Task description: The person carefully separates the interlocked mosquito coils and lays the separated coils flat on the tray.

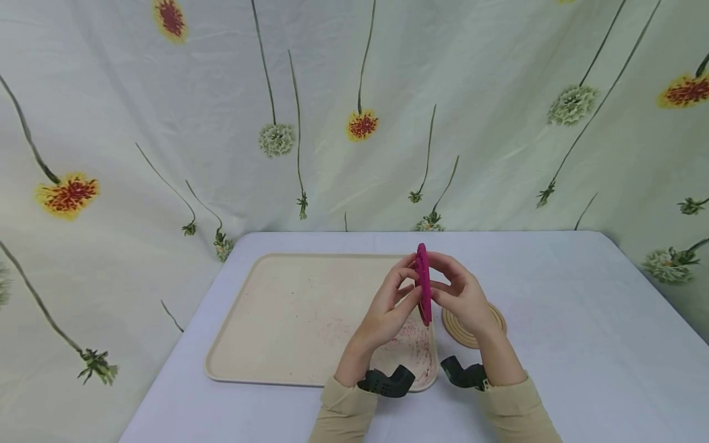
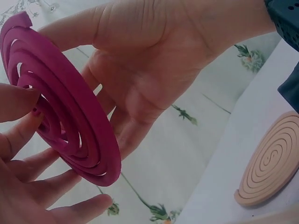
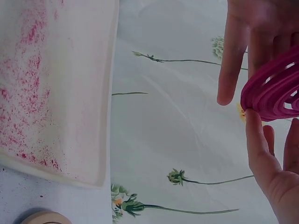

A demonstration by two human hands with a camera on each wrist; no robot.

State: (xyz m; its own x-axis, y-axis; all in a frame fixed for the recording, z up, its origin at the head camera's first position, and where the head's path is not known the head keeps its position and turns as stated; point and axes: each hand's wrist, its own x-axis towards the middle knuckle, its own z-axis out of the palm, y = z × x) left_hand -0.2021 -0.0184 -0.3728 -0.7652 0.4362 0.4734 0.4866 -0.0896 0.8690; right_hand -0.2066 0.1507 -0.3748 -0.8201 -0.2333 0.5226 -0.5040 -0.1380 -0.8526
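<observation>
A magenta spiral disc, flat with open gaps between its coils, is held upright and edge-on above the tray's right end. My left hand holds it from the left; in the left wrist view its thumb and a finger meet at the coils near the centre. On the other side my right hand grips the disc with spread fingers and thumb. Part of the right hand's fingers is hidden behind the disc in the left wrist view. A beige spiral disc lies on the table beneath the right wrist.
A cream tray with a low rim lies left of and under the hands. Pink smears and specks mark its right end. The white table ends at a flower-printed curtain. Both wrists wear dark camera mounts.
</observation>
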